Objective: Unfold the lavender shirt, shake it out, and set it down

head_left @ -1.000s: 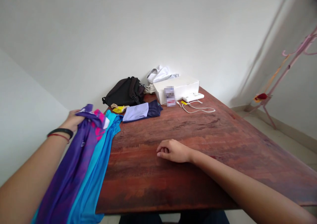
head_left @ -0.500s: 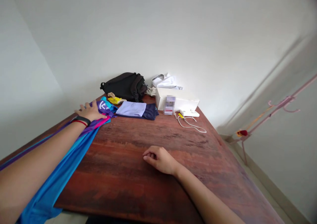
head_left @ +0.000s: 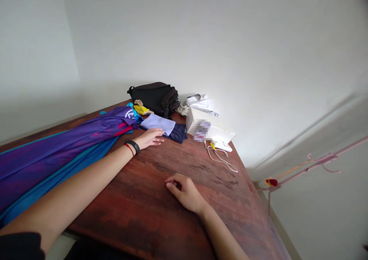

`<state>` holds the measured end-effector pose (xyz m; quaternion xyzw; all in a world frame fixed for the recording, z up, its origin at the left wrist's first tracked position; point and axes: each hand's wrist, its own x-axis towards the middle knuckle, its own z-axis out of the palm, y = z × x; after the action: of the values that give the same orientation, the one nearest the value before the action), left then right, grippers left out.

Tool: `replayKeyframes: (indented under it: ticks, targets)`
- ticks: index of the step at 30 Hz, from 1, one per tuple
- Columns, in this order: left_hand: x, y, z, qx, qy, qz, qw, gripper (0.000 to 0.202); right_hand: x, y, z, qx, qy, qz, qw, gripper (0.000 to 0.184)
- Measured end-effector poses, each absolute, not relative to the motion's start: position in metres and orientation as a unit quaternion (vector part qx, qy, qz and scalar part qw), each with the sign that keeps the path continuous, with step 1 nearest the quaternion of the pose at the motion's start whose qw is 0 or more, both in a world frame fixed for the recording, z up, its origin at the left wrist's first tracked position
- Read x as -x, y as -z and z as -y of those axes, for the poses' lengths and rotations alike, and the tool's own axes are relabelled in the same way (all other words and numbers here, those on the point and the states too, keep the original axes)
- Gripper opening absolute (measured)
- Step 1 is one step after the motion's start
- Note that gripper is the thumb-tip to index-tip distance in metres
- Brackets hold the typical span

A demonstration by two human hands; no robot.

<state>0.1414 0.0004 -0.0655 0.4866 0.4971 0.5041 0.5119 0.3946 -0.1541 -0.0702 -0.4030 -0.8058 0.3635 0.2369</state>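
Lavender folded cloth (head_left: 158, 123), lying on a navy garment (head_left: 178, 132) at about 12 o'clock on the wooden table (head_left: 161, 214), has the left hand (head_left: 149, 138) at its near edge, fingers out flat and loosely together, holding nothing. At 6 o'clock from it the right hand (head_left: 184, 191) rests on bare wood, fingers curled under (nothing in it). A purple jersey (head_left: 71, 141) over a blue one (head_left: 57, 175) stretches off toward 9 o'clock.
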Motion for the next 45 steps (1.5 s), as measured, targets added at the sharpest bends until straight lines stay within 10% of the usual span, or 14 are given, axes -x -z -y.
replayKeyframes:
  ticks: [45]
  targets:
    - [-0.118,0.041,0.004,-0.337,-0.616,-0.289,0.651,0.016,-0.409,0.073,0.142,0.417,-0.39,0.782,0.25,0.031]
